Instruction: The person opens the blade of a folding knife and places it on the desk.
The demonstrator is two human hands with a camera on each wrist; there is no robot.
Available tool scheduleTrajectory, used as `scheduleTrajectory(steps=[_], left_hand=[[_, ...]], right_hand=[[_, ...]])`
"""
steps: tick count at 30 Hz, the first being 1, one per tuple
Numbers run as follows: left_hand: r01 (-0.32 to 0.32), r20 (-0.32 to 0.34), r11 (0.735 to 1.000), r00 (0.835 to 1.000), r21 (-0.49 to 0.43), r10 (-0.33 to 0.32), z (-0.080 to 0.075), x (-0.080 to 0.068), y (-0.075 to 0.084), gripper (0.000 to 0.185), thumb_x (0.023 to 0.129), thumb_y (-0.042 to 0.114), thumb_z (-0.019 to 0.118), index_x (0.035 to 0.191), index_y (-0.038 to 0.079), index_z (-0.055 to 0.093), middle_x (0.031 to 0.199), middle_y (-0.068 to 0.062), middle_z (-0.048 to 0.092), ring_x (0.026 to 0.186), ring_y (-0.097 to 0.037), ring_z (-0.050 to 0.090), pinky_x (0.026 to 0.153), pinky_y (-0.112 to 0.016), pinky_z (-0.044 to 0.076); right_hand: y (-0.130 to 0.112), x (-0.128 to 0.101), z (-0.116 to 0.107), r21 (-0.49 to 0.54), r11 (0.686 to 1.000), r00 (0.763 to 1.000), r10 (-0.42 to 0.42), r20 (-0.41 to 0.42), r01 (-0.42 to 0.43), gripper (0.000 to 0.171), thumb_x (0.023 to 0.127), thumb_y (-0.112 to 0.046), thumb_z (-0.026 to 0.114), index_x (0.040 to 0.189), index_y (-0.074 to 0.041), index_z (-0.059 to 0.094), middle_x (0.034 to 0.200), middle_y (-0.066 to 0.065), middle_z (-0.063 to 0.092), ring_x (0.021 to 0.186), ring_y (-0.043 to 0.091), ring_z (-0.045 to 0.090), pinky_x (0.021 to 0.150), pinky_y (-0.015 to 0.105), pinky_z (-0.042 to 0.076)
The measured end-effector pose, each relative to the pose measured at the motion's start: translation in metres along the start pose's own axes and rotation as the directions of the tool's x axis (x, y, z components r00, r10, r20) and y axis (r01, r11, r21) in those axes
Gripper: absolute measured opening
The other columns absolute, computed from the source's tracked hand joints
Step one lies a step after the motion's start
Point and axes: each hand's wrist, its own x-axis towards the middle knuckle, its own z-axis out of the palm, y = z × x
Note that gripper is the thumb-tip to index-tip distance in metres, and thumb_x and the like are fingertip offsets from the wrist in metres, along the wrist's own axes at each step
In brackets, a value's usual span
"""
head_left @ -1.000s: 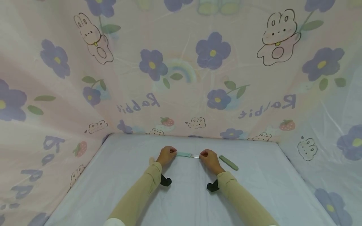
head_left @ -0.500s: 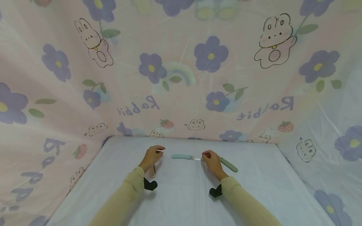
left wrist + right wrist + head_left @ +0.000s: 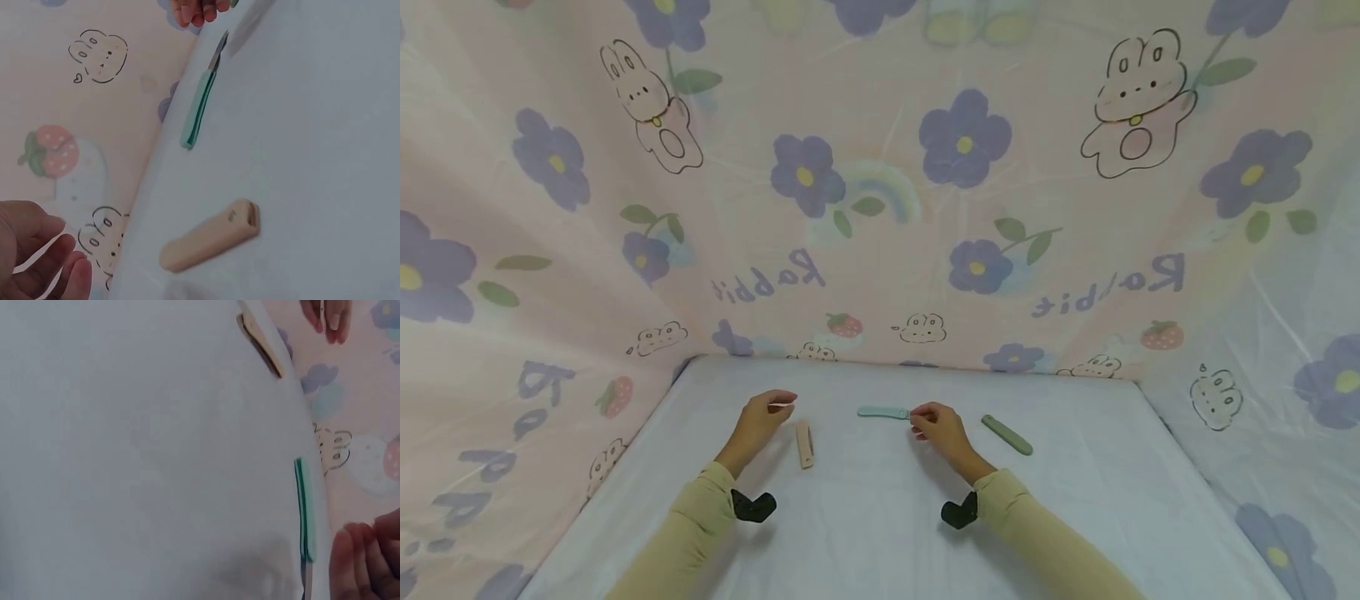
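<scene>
A mint-green folding knife [image 3: 882, 412] lies on the white surface, its blade [image 3: 219, 51] swung out of the handle. My right hand [image 3: 946, 432] hovers by the blade in the head view and hides most of it there. The right wrist view has its fingers [image 3: 359, 562] loosely bent beside the handle, with nothing seen between them. Farther left, my left hand [image 3: 758, 427] is raised with relaxed, parted fingers and holds nothing. Close to it lies a beige folded knife [image 3: 805, 444], also visible in the left wrist view, its blade not showing.
An olive-green folded knife [image 3: 1007, 435] lies right of my right hand. The white table [image 3: 880, 517] ends at a hanging cloth [image 3: 880, 242] with rabbits and flowers, which rises at the back and both sides.
My left hand has left the mint-green knife's handle and moved left, uncovering the beige knife. My right hand first drew slightly right off the blade tip, then came back left over the blade.
</scene>
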Motion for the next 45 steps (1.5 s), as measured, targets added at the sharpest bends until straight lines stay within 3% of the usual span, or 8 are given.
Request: scheduleTrajectory(steps=[5,11,16,19,26,40,45], left_hand=[[0.050,-0.007,0.999,0.999,-0.011,-0.050,-0.008,-0.015,-0.014,0.030,0.092,0.017,0.059,0.119,0.003,0.060,0.116,-0.011,0.060,0.106,-0.028,0.054,0.086,-0.041,0.047],[0.115,0.010,0.982,0.993,-0.150,-0.115,-0.005,-0.024,-0.031,0.031,0.092,0.010,0.058,0.118,-0.007,0.057,0.113,-0.019,0.059,0.097,-0.024,0.059,0.081,-0.034,0.051],[0.177,0.027,0.955,0.984,-0.239,-0.176,0.001,-0.028,-0.034,0.031,0.091,0.006,0.058,0.117,-0.011,0.055,0.108,-0.024,0.060,0.090,-0.020,0.061,0.080,-0.032,0.052],[0.209,0.028,0.945,0.977,-0.250,-0.209,0.004,-0.030,-0.032,0.031,0.091,0.006,0.058,0.117,-0.011,0.055,0.106,-0.023,0.062,0.090,-0.020,0.062,0.080,-0.032,0.052],[0.262,0.044,0.929,0.965,-0.261,-0.260,0.012,-0.032,-0.028,0.030,0.091,0.007,0.058,0.117,-0.010,0.056,0.102,-0.020,0.063,0.090,-0.024,0.062,0.078,-0.033,0.052],[0.296,0.083,0.920,0.955,-0.257,-0.284,0.030,-0.029,-0.023,0.030,0.092,0.009,0.058,0.116,-0.008,0.058,0.103,-0.016,0.064,0.090,-0.021,0.061,0.079,-0.033,0.052],[0.290,0.084,0.924,0.957,-0.250,-0.277,0.035,-0.027,-0.023,0.030,0.091,0.010,0.059,0.115,-0.008,0.059,0.102,-0.014,0.065,0.089,-0.018,0.061,0.078,-0.032,0.052]], right_hand=[[-0.004,-0.005,0.012,0.075,0.997,0.992,0.008,0.125,-0.018,0.025,0.091,-0.007,0.058,0.107,0.013,0.058,0.099,0.027,0.063,0.081,0.024,0.064,0.071,0.033,0.054],[-0.011,-0.009,0.029,0.171,0.984,0.964,0.007,0.265,-0.054,0.031,0.093,-0.006,0.054,0.114,0.017,0.053,0.104,0.025,0.062,0.089,0.026,0.065,0.077,0.035,0.053],[-0.018,-0.011,0.046,0.211,0.973,0.941,0.012,0.339,-0.089,0.034,0.094,-0.007,0.053,0.117,0.018,0.051,0.107,0.027,0.060,0.092,0.029,0.064,0.081,0.036,0.052],[-0.025,-0.013,0.055,0.217,0.968,0.931,0.038,0.362,-0.124,0.033,0.093,-0.006,0.052,0.117,0.017,0.051,0.109,0.029,0.059,0.094,0.032,0.063,0.083,0.039,0.051],[-0.022,-0.008,0.077,0.188,0.962,0.915,0.111,0.388,-0.197,0.034,0.095,-0.012,0.054,0.120,0.011,0.054,0.109,0.019,0.063,0.094,0.025,0.064,0.083,0.034,0.051],[-0.026,-0.005,0.107,0.240,0.917,0.877,0.191,0.441,-0.320,0.038,0.096,-0.013,0.051,0.127,0.009,0.048,0.116,0.017,0.059,0.101,0.024,0.061,0.085,0.032,0.050],[-0.028,-0.001,0.112,0.294,0.879,0.868,0.222,0.445,-0.375,0.040,0.096,-0.013,0.051,0.129,0.010,0.046,0.118,0.018,0.058,0.106,0.025,0.058,0.088,0.034,0.048]])
